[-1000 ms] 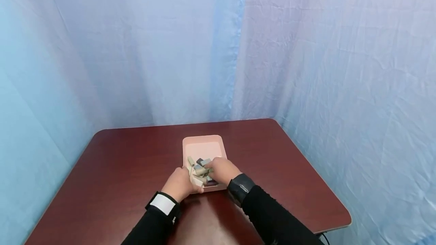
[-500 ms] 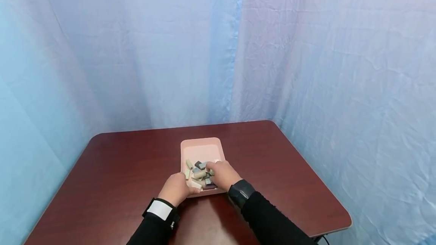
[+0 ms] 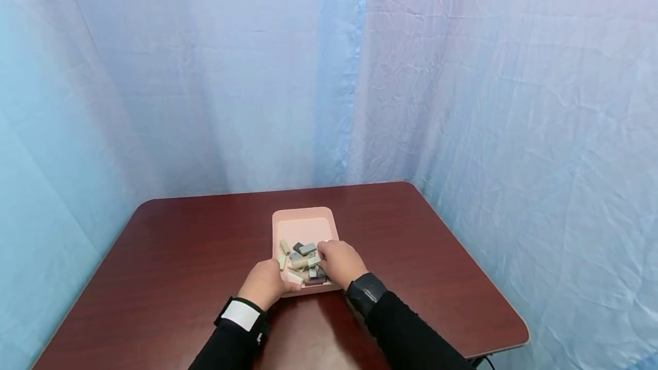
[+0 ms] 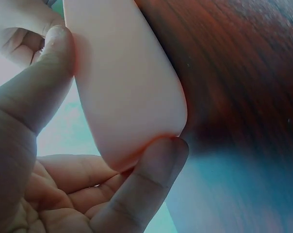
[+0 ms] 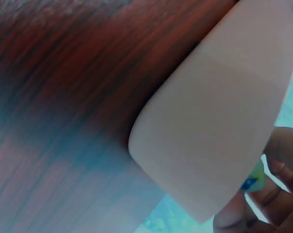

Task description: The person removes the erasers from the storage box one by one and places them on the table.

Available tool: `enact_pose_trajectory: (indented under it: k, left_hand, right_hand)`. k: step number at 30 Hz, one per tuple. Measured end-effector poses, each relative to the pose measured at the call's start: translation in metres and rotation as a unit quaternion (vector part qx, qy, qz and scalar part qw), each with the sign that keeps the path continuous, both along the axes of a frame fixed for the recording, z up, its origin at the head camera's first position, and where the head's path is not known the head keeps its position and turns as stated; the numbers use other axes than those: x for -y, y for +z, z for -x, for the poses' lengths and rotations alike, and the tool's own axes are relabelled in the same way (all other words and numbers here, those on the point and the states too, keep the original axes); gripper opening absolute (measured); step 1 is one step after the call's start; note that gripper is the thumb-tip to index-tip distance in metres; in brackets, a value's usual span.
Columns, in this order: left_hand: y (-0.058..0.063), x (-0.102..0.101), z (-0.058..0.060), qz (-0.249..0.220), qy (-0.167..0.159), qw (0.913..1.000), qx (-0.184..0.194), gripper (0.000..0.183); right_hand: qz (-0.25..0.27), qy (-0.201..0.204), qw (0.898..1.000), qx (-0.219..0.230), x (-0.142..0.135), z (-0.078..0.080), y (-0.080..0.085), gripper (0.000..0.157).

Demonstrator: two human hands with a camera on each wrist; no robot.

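Observation:
A pale pink tray [image 3: 303, 225] lies on the table, and its near half holds a jumble of small blocks [image 3: 300, 263] in beige, grey and dark tones. My left hand [image 3: 263, 285] grips the tray's near left corner; in the left wrist view its thumb and fingers press on the tray wall [image 4: 127, 87]. Over the right rim reaches my right hand [image 3: 341, 263], fingertips among the blocks. The right wrist view shows a small pale green block with a blue mark [image 5: 253, 180] between its fingers, partly hidden behind the tray wall.
The dark red-brown table [image 3: 205, 244] surrounds the tray, with rounded corners and its far edge against light blue curtains [image 3: 257, 73]. More curtain hangs along the right side. A black cable [image 3: 489, 362] shows below the table's right front edge.
My left hand has drawn back slightly, uncovering more blocks at the tray's left side. My right fingertips have shifted a little to the right among the blocks. The tray stays nearly in place.

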State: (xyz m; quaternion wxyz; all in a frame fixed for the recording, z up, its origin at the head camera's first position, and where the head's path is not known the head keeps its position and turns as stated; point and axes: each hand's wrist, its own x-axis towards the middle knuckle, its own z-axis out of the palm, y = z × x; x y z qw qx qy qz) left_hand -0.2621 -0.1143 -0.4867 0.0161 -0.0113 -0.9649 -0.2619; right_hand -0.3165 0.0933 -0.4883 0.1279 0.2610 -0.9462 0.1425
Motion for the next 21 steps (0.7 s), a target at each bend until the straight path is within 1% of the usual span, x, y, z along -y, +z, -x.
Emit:
enact_pose_trajectory:
  k: [4, 6, 8, 9, 11, 12, 13, 18, 21]
  left_hand:
    - [0.0, 0.001, 0.0, 0.001, -0.005, 1.0, -0.001, 0.047]
    - [0.0, 0.001, 0.001, 0.003, -0.006, 1.0, -0.003, 0.047]
    - [0.0, 0.001, 0.001, 0.006, -0.005, 1.0, -0.001, 0.047]
    - [0.0, 0.001, 0.001, 0.006, -0.003, 1.0, 0.002, 0.047]
    - [0.0, 0.0, 0.002, 0.005, -0.001, 1.0, 0.006, 0.047]
    - [-0.001, 0.0, 0.002, 0.005, -0.001, 1.0, 0.006, 0.047]
    - [-0.001, 0.0, 0.003, 0.004, 0.0, 1.0, 0.008, 0.048]
    - [-0.002, -0.001, 0.004, -0.002, 0.0, 0.9999, 0.011, 0.048]
    - [-0.002, -0.001, 0.004, -0.004, 0.0, 0.9999, 0.011, 0.048]
  right_hand:
    - [-0.006, 0.014, 1.0, -0.001, -0.002, 0.002, -0.002, 0.039]
    - [-0.014, 0.019, 1.0, -0.001, -0.002, 0.002, -0.002, 0.029]
    - [-0.026, 0.024, 0.999, 0.005, -0.003, 0.002, -0.001, 0.011]
    - [-0.034, 0.026, 0.999, 0.01, -0.003, 0.001, 0.0, 0.01]
    - [-0.048, 0.026, 0.998, 0.026, -0.004, 0.0, 0.0, 0.028]
    - [-0.055, 0.026, 0.998, 0.034, -0.005, -0.001, 0.001, 0.034]
    - [-0.059, 0.024, 0.997, 0.043, -0.006, -0.001, 0.001, 0.036]
    - [-0.05, 0.033, 0.996, 0.069, -0.012, -0.001, -0.002, 0.031]
    - [-0.039, 0.034, 0.995, 0.081, -0.017, -0.004, -0.002, 0.034]
